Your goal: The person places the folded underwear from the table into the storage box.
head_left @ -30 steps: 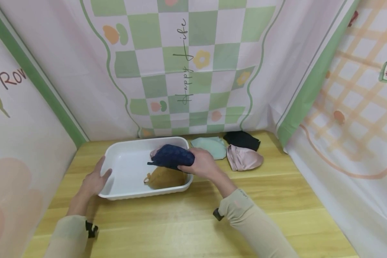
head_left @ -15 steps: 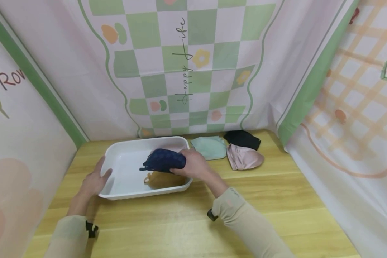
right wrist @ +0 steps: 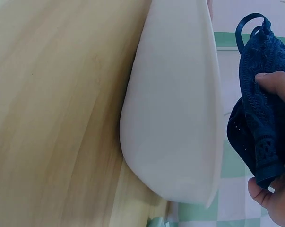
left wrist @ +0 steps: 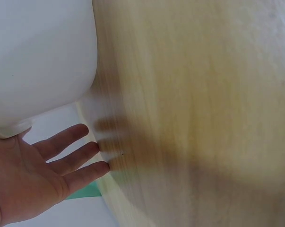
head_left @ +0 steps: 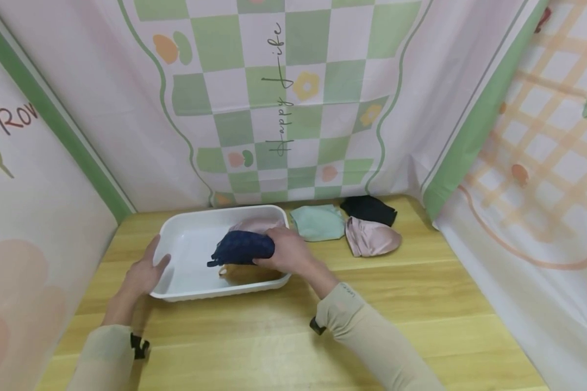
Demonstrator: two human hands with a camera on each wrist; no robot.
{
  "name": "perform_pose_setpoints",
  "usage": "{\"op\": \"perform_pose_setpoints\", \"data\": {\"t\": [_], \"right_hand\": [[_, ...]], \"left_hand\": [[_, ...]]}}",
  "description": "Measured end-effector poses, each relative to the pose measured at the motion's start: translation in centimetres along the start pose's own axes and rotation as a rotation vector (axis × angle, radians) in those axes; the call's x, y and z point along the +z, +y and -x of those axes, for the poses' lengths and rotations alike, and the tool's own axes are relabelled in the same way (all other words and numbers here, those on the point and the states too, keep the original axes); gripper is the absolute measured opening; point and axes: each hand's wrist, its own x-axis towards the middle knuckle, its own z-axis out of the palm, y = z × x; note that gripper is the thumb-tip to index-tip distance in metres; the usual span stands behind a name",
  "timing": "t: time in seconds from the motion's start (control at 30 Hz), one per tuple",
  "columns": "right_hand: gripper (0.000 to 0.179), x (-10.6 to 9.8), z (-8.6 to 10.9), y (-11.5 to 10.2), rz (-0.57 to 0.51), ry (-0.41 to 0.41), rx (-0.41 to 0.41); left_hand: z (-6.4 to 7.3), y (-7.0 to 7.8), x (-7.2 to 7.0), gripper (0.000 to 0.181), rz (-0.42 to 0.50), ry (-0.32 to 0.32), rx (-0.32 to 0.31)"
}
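Note:
My right hand [head_left: 291, 252] grips a folded dark blue lace bra [head_left: 242, 248] above the right part of a white plastic tray [head_left: 186, 260]. In the right wrist view the thumb presses on the bra's lace [right wrist: 258, 109], and a thin strap loops out at its top. Below it in the tray lie a mustard folded garment [head_left: 247, 275], partly covered, and a pale pink one [head_left: 256, 224] behind. My left hand [head_left: 144, 274] holds the tray's left end, thumb over the rim; in the left wrist view several fingers stretch out straight below the tray wall [left wrist: 43, 56].
On the wooden table [head_left: 254, 342], right of the tray, lie a mint green folded piece [head_left: 318, 222], a black one [head_left: 369, 210] and a satiny pink one [head_left: 372, 238]. A patterned curtain [head_left: 303, 136] hangs behind the table's back edge.
My right hand has carried the blue bra leftward and slightly nearer over the tray, covering more of the mustard garment and uncovering the pink one behind. The left hand stays at the tray's end.

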Motion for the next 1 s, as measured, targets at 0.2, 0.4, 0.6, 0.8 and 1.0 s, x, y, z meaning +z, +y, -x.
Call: {"op": "perform_pose_setpoints", "data": {"t": [0.2,0.4,0.6,0.8,1.0], "right_hand": [[0.062,0.4,-0.2,-0.1,-0.013,-0.012,-0.029],[0.066,0.7,-0.1,-0.2,-0.003,-0.033,-0.037],[0.076,1.0,0.2,0.2,0.015,-0.051,-0.064],[0.094,1.2,0.8,0.5,0.104,-0.123,-0.065],[0.096,1.3,1.0,0.8,0.077,-0.133,-0.04]], "left_hand": [[0.0,0.0,-0.1,0.078,0.002,0.002,-0.003],[-0.1,0.0,0.1,0.077,0.004,0.007,-0.001],[-0.2,-0.1,0.1,0.077,0.01,0.011,0.005],[-0.1,0.0,0.1,0.077,0.009,0.01,0.005],[0.1,-0.1,-0.1,0.078,0.014,0.012,0.001]]}}
